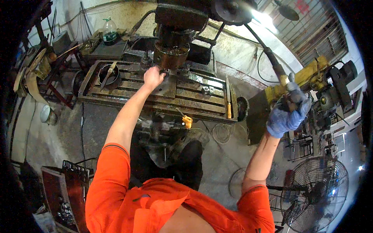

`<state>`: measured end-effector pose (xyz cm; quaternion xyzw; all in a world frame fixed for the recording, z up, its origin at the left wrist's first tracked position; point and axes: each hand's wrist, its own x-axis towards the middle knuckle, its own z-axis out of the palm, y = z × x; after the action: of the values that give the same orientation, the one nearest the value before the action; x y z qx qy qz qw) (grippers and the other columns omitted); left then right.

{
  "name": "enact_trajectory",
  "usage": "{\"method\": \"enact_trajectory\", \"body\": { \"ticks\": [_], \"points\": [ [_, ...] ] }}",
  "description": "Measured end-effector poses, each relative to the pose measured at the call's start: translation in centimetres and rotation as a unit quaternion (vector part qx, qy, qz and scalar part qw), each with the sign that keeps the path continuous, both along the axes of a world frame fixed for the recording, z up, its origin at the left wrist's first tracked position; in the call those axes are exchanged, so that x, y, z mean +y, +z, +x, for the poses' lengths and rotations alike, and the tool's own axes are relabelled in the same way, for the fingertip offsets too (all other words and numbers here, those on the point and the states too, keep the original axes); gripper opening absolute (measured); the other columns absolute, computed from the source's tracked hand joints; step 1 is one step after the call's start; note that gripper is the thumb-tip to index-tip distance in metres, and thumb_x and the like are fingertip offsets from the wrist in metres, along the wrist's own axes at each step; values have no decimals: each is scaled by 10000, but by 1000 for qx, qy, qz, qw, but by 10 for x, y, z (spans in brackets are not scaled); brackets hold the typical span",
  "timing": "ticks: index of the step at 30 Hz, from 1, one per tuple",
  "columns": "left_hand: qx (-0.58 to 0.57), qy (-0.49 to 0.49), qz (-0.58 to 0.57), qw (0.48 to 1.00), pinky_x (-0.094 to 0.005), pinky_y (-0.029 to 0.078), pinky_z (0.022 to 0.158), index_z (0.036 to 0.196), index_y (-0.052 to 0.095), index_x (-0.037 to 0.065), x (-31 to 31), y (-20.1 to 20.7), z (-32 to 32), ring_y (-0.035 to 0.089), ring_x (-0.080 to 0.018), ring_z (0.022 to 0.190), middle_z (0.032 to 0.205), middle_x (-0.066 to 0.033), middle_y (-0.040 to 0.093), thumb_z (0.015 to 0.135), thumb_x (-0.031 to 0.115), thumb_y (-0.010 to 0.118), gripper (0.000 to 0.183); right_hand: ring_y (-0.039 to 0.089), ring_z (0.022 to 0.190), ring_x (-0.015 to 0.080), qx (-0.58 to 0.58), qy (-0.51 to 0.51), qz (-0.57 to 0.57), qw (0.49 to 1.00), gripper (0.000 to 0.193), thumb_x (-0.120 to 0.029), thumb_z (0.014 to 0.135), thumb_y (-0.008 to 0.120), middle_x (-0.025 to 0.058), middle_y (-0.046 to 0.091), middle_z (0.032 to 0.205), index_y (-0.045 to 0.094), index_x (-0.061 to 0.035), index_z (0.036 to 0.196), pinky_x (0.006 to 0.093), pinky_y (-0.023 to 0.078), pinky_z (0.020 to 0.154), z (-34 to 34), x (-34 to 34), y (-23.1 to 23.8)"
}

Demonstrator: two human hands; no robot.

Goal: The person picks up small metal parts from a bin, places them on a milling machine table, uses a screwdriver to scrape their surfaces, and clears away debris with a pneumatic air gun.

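My left hand, bare, is closed just under the front of the machine's spindle head, above the slotted metal table. Whatever its fingers pinch is too small and dark to make out. Up at the right, my right hand wears a blue-grey knitted glove. Its fingers wrap round the end of a long lever handle that slants down from the machine's top. A small metal block sits on the table between the two hands.
On the table's left stands a dark pot with a brush across it; a file with a yellow handle lies at its right. An orange-yellow piece hangs at the front edge. A fan stands low right, a plastic bottle far left.
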<state>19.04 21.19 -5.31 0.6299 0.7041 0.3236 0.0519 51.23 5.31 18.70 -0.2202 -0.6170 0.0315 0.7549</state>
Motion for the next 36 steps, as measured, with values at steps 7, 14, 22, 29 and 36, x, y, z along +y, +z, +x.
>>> {"method": "enact_trajectory", "body": {
  "ticks": [7, 14, 22, 29, 36],
  "points": [
    [-26, -33, 29, 999, -410, 480, 656, 932, 614, 26, -1, 2, -6, 605, -328, 740, 736, -188, 615, 681, 257, 670, 345, 542, 884, 278, 58, -19, -44, 997, 364, -288, 890, 371, 157, 599, 849, 537, 3, 749, 449, 345, 917, 1, -4, -9],
    [-243, -159, -60, 955, -284, 452, 464, 1123, 531, 3, -55, 19, -53, 560, -151, 476, 694, -128, 623, 747, 143, 619, 410, 546, 934, 292, 107, 53, -47, 992, 374, -313, 872, 420, 153, 604, 856, 532, -4, 693, 453, 311, 954, -4, -3, -20],
    [-287, -124, -60, 948, -242, 432, 463, 1118, 510, -63, -157, 46, -117, 547, -94, 537, 720, -91, 616, 772, 86, 605, 389, 522, 769, 226, 110, 105, -54, 987, 387, -309, 878, 410, 122, 580, 797, 546, 0, 688, 394, 367, 859, 8, 2, -35],
    [-271, -65, -52, 959, -243, 434, 464, 1103, 515, -71, -215, 35, -163, 526, -92, 534, 655, -50, 579, 787, 50, 589, 346, 507, 864, 204, 134, 91, -101, 982, 366, -297, 855, 439, 131, 581, 887, 553, 35, 754, 340, 342, 884, 12, 3, -56],
    [-303, -24, -51, 951, -249, 439, 448, 1099, 513, -78, -237, 38, -179, 532, -104, 534, 657, -70, 578, 795, 53, 579, 338, 469, 633, 120, 137, 95, -25, 986, 350, -306, 842, 499, 39, 544, 673, 534, -10, 660, 280, 378, 635, 5, 4, -61]
  ]
}}
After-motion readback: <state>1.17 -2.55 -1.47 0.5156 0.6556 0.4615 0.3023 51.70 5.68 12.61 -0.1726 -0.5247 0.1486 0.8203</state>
